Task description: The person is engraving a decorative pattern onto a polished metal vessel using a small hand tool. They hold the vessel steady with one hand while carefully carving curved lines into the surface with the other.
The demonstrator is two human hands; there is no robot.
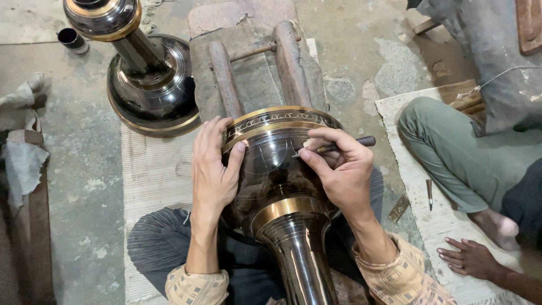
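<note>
A large dark polished metal vase (279, 186) with brass-coloured bands lies on its side across my lap, its wide engraved rim resting on a wooden cradle (257, 73). My left hand (213, 166) lies flat against the vase's left flank, thumb near the rim band. My right hand (339, 169) grips a thin engraving tool (344, 145) with a dark handle, its tip touching the dark body just below the rim band.
A second, similar dark vase (141, 73) stands upright at the back left. A small dark cup (72, 39) sits behind it. Another person in green trousers (451, 152) sits at the right, their hand (471, 258) on a pale mat, with small tools (429, 192) nearby.
</note>
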